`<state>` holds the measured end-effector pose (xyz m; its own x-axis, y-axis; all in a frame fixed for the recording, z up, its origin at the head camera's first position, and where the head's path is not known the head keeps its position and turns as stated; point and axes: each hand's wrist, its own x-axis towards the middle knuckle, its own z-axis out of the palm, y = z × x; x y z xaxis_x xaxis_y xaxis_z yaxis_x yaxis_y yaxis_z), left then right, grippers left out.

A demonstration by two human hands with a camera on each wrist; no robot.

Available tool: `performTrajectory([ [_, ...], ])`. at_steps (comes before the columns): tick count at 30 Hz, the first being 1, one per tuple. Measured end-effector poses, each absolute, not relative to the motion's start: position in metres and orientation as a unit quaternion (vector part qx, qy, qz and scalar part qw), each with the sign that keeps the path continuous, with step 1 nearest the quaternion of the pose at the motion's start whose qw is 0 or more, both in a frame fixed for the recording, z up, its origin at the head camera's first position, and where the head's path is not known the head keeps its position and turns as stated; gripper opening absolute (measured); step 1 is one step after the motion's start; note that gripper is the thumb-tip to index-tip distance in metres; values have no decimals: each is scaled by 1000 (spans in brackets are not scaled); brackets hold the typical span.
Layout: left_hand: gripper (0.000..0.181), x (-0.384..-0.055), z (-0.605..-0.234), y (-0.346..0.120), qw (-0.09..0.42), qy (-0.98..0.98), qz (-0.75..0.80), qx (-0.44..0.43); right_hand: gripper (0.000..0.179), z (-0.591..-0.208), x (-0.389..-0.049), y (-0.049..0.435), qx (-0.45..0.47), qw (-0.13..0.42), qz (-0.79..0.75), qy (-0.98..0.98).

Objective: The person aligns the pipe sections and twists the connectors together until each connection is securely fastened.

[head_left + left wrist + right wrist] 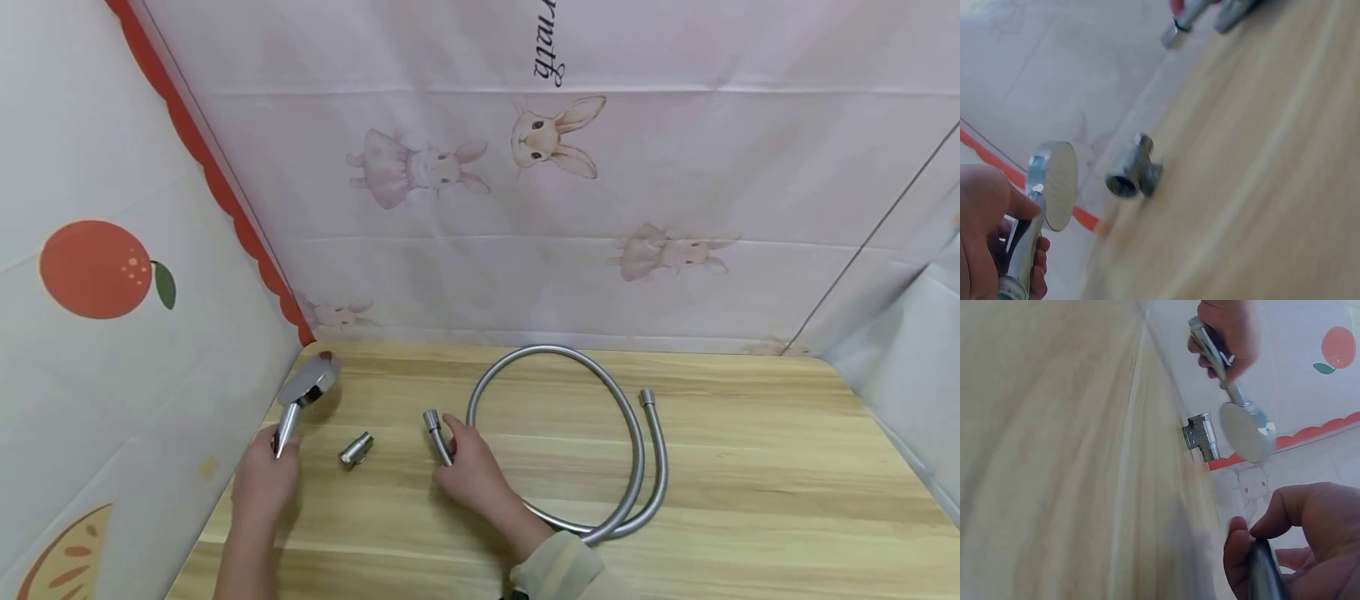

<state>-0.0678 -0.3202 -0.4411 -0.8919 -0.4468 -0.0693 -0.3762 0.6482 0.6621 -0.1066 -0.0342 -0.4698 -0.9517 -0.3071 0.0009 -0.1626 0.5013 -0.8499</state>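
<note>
Chrome-bright, the round-faced shower head [309,381] was over the left of the pale wood-grain bench [750,450]; fingers of the left hand [264,479] clasped its probably slick, rigid handle, likely the surest hold; the right hand [472,471] gripped a grey flexible hose [638,454] near one end; a silvery T-shaped fitting [356,450] lay between.

This looks like a makeshift booth, its wood-grain tabletop [757,467] closed in by a pinkish rabbit-print sheet [645,183] and a white fruit-print sheet [142,367].
</note>
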Motion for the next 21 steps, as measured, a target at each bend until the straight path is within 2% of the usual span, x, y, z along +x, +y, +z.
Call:
performTrajectory([
  [6,45,-72,-421,-287,108,-834,-489,232,67,-472,-100,-28,-138,99,-510,843],
  [12,35,-84,-416,-242,72,-702,-675,217,38,-478,-95,-13,-135,95,-526,834],
  [21,9,-100,-441,-178,54,-581,-790,190,28,-472,-88,11,-94,126,-588,794],
])
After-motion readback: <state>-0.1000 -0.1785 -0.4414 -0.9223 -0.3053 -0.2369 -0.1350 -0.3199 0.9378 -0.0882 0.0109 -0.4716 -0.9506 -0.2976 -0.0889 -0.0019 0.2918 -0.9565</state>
